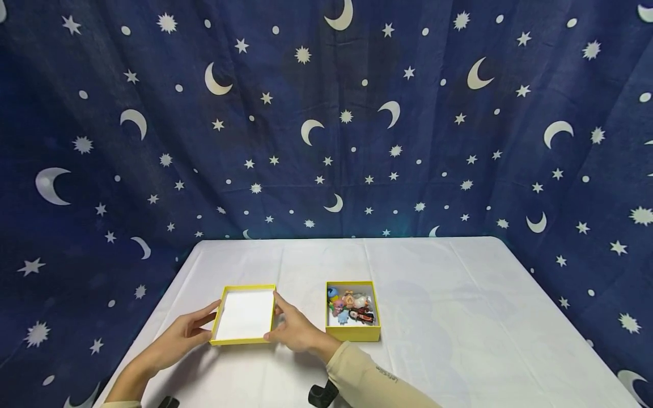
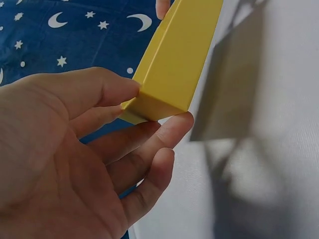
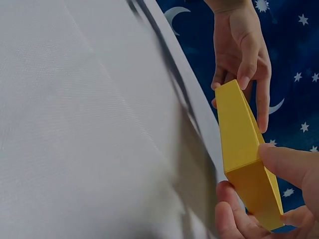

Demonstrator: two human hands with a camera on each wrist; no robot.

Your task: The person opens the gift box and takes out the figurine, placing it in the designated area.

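Note:
Both hands hold a shallow yellow box lid [image 1: 245, 314] with its white inside facing up. My left hand [image 1: 178, 340] grips its left side; in the left wrist view the thumb lies on one edge of the lid [image 2: 179, 59] and the fingertips are under a corner. My right hand [image 1: 296, 328] grips the right side, its thumb and fingers spread about a corner of the lid [image 3: 237, 134] in the right wrist view. The lid is raised over the table, its shadow falling apart from it.
Right of the hands stands a yellow open box [image 1: 353, 334]. Inside lie several small toy figures, among them a dark-clothed doll [image 1: 362, 316] and a light-blue figure [image 1: 343, 317]. A white cloth covers the table [image 1: 459, 317]. Behind it hangs a blue curtain [image 1: 357, 141] with moons and stars.

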